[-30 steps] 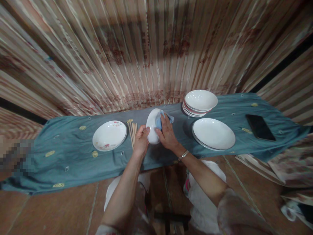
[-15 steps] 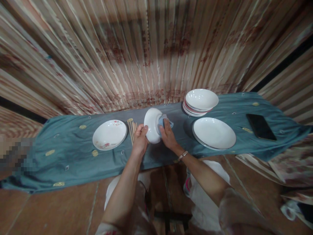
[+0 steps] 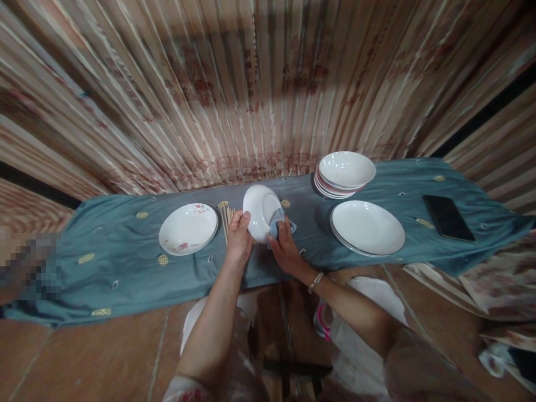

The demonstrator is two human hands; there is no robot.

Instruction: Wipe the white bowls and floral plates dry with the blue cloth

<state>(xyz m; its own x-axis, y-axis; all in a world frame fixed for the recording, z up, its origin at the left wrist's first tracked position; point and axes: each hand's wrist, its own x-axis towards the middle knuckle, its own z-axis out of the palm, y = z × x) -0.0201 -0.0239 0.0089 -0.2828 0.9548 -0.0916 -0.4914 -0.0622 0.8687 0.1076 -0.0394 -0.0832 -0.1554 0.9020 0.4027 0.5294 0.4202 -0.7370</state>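
Observation:
A white bowl (image 3: pixel 256 209) is tilted up above the middle of the table, its underside and foot ring facing me. My left hand (image 3: pixel 238 237) grips its left edge, thumb on the outside and the other fingers partly hidden behind it. In my right hand (image 3: pixel 288 245) a light blue cloth (image 3: pixel 277 223) is pressed against the bowl's lower right side, near the foot ring. Several wooden chopsticks (image 3: pixel 225 218) lie on the table just left of the bowl, partly covered by my left hand.
A teal patterned cloth (image 3: pixel 134 285) covers the long table. White plates with red flowers (image 3: pixel 188 229) sit at left. A stack of white bowls (image 3: pixel 347 169) stands at back right, with white plates (image 3: pixel 368 228) before it and a black phone (image 3: pixel 448 218) farther right. A curtain (image 3: pixel 268 84) hangs behind.
My right hand and the cloth have slid down along the bowl, from its right edge to the lower right. The bowl has turned slightly, showing more of its foot ring.

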